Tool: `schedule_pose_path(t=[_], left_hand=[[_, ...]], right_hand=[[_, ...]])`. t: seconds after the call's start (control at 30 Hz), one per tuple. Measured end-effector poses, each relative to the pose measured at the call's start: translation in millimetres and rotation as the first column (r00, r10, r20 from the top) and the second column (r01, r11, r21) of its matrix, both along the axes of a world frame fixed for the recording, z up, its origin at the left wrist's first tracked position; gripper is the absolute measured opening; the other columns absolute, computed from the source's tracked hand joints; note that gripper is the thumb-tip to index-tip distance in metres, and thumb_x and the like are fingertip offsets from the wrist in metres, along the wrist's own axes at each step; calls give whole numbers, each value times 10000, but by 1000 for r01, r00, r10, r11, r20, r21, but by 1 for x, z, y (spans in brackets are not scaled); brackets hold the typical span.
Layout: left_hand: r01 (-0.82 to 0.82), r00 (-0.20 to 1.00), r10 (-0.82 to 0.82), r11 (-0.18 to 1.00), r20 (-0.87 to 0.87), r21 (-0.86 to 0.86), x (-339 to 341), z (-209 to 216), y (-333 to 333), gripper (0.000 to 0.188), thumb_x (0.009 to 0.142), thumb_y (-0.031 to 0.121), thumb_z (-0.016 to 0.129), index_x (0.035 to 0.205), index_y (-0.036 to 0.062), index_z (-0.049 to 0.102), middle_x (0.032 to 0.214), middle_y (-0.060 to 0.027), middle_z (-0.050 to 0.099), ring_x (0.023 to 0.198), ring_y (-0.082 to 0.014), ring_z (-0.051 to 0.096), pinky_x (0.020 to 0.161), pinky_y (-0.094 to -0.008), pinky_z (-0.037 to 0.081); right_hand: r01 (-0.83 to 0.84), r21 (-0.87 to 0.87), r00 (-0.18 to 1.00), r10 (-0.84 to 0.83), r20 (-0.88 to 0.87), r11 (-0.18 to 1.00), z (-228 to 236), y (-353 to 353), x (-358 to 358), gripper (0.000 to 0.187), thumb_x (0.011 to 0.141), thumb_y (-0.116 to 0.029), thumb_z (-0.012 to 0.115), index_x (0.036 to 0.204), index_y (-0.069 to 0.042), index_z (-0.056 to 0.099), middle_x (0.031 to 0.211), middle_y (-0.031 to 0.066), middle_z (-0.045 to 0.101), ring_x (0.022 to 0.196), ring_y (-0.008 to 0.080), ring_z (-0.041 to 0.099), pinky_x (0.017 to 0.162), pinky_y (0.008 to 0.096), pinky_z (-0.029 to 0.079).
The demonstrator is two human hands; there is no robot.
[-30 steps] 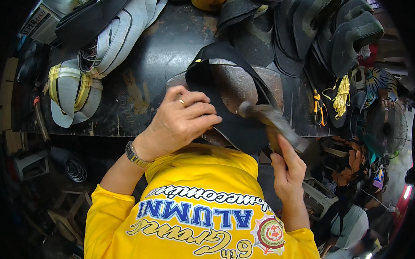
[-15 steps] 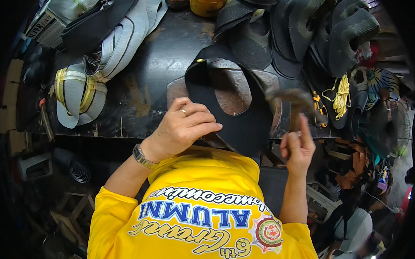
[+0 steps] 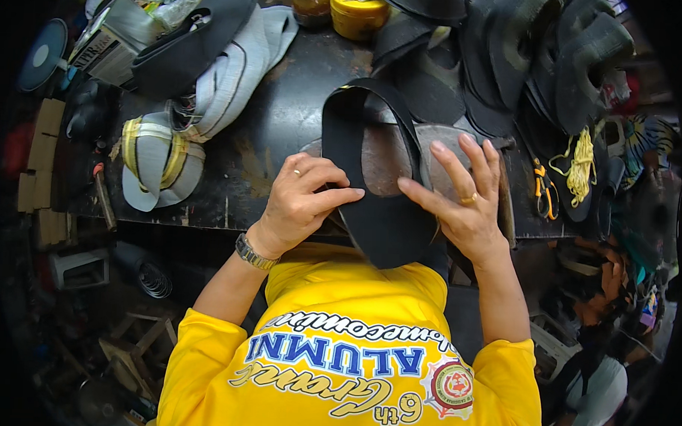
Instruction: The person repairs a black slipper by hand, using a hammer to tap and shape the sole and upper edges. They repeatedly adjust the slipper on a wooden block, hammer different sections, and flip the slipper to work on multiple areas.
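Observation:
A black shoe upper, a curved band around an open oval, lies over a brown-grey stone-like slab at the table's front edge. My left hand pinches its left edge between thumb and fingers. On the other side, my right hand is spread open, its thumb at the band's right inner edge; whether it touches cannot be made out. No hammer shows in my right hand now.
Black uppers are piled at the back right. Orange-handled scissors and yellow cord lie to the right. Grey uppers and a yellow-banded grey piece sit left. A yellow tub stands at the back.
The hammer has left my right hand, which has opened and moved left to the upper. The left hand keeps its pinch. The whole view has shifted slightly.

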State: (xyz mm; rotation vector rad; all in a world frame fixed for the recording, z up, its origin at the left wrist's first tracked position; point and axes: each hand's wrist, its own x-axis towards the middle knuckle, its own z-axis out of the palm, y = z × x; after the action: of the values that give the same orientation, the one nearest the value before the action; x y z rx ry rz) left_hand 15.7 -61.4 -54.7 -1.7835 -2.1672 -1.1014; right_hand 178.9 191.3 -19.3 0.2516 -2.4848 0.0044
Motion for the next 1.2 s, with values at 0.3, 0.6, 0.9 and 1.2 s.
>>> schedule_pose_path(t=[0.3, 0.6, 0.9, 1.2], left_hand=[[-262, 351, -483, 772, 802, 579, 3, -26, -21, 119, 867, 99, 810, 919, 76, 706, 1201, -134, 672, 1288, -308, 600, 1104, -431, 487], [-63, 119, -764, 632, 635, 772, -8, -48, -19, 192, 1010, 169, 660, 1141, 31, 632, 1352, -203, 551, 1458, -348, 423, 1215, -475, 382], [-22, 109, -782, 615, 614, 788, -10, -56, -20, 260, 1023, 200, 637, 1181, -7, 628, 1347, -236, 558, 1455, -360, 429, 1197, -464, 405], [69, 524, -544, 794, 655, 604, -11, -6, -10, 157, 978, 141, 712, 1107, 52, 698, 1337, -156, 635, 1423, -325, 470, 1183, -422, 397]], right_hand=[[-322, -168, 946, 324, -17, 932, 54, -69, 16, 210, 841, -216, 806, 1040, -261, 753, 1152, -39, 663, 1248, 195, 580, 1229, 609, 256], [-408, -391, 907, 415, -71, 825, 51, -102, 6, 147, 863, -217, 778, 994, -159, 743, 929, 11, 682, 969, 173, 693, 1103, 530, 422], [-444, -463, 883, 461, -83, 767, 55, -100, -3, 265, 791, -145, 821, 1039, -108, 735, 938, 62, 659, 824, 188, 678, 754, 348, 541], [-246, -810, 961, 240, -134, 533, 60, -84, 5, 198, 886, 9, 706, 1083, 5, 686, 940, 124, 682, 700, 190, 646, 579, 307, 525]])
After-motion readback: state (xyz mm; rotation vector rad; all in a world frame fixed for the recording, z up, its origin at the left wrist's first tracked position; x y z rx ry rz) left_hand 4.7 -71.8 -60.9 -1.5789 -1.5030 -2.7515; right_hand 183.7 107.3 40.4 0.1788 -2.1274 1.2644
